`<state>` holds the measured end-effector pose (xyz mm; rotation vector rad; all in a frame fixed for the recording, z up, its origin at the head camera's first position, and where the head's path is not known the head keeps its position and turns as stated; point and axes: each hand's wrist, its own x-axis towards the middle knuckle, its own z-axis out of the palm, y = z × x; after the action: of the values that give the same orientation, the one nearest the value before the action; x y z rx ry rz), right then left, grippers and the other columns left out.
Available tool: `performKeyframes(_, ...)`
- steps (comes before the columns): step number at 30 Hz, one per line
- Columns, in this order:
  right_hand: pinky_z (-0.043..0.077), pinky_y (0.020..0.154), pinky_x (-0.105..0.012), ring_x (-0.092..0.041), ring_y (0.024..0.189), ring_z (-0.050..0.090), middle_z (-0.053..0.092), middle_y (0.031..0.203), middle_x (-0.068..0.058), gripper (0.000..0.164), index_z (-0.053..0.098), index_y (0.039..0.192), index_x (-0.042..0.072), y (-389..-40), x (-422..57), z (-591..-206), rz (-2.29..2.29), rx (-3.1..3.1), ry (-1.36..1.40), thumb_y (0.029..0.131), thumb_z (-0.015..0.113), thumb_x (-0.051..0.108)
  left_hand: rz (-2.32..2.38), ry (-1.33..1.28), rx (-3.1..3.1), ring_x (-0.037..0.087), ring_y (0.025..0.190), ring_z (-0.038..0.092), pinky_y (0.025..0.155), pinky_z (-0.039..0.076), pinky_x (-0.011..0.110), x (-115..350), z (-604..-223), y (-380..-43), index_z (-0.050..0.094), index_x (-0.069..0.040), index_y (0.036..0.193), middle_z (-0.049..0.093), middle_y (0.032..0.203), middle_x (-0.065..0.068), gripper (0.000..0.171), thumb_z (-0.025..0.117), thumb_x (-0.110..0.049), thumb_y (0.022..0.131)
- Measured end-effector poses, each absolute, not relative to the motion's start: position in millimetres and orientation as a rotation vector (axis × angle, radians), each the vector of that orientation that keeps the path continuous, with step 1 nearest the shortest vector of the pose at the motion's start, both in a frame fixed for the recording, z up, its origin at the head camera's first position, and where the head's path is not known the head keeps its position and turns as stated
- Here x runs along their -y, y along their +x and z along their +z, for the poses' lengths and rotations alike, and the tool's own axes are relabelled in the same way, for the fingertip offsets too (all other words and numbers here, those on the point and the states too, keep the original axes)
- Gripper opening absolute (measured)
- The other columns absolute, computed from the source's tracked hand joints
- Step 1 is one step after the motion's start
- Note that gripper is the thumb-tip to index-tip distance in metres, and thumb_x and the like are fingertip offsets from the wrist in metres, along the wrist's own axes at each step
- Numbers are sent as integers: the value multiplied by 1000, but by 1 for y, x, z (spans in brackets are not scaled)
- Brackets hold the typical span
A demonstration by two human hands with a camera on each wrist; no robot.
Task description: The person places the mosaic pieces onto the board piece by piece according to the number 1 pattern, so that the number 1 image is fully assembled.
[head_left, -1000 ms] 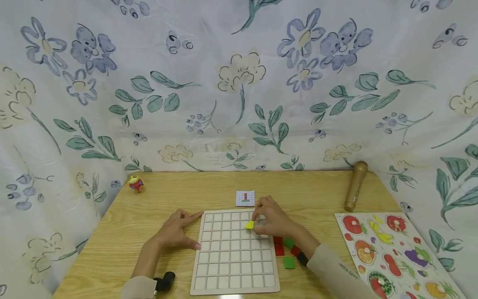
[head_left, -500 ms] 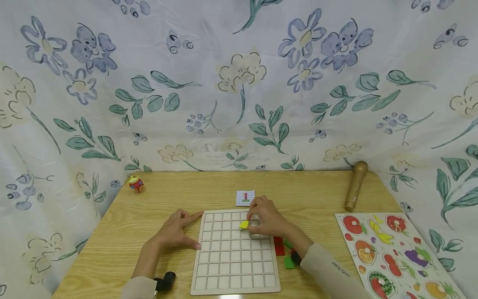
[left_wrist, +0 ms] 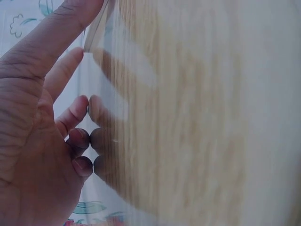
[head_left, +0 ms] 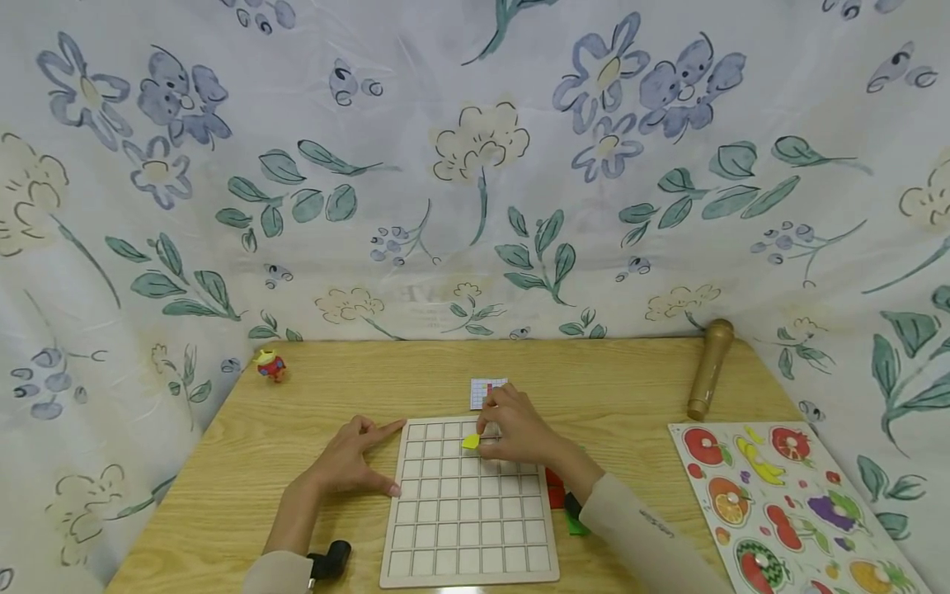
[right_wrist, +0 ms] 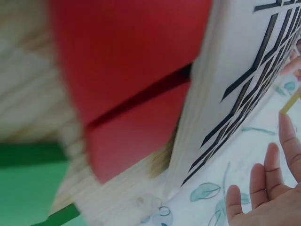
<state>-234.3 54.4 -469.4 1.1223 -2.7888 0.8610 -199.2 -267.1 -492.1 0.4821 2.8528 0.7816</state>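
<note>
A pale wooden grid board (head_left: 475,582) lies on the table. My left hand (head_left: 349,462) rests at its left side, index finger stretched to the top left corner and thumb against the edge; in the left wrist view the other fingertips touch the tabletop. Over the upper rows of squares, my right hand (head_left: 519,429) pinches a yellow square tile (head_left: 471,442) between thumb and fingers. Red tiles (right_wrist: 131,56) lie against the board's right edge, with green tiles (right_wrist: 28,183) beside them, partly hidden by my right arm in the head view.
Behind the board is a small printed pattern card (head_left: 477,396), partly covered by my right hand. A fruit puzzle board (head_left: 772,503) lies at the right, with a brown microphone-shaped object (head_left: 710,370) behind it. A small toy figure (head_left: 270,365) stands far left.
My right hand has moved left across the board's upper rows with the yellow tile in its pinch, and now covers part of the card. The left hand has stayed put.
</note>
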Motion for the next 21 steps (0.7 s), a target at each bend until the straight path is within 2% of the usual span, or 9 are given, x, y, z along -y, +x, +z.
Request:
performKeyframes(6,36,91,-42,-19,104,41,53,105,0,16,72,85,13,-235,-44,-472,796,2812,1146,74,78,23,785,466,-2842,19,87,30,71,25,32,267,-492,-200,49,-24,148,30,97,3,105,90,-57,56)
performKeyframes(13,38,100,-54,-25,113,45,51,104,2,16,72,85,13,-233,-35,-471,780,2843,1120,77,79,25,802,429,-2813,20,89,30,72,26,34,266,-492,-200,48,-25,149,31,99,4,106,91,-56,57)
performKeyframes(21,35,106,-61,-23,114,43,51,105,1,17,72,87,15,-235,-27,-473,673,2877,1109,79,79,29,824,415,-2800,21,89,30,73,26,36,267,-490,-201,48,-26,149,31,99,4,106,91,-55,57)
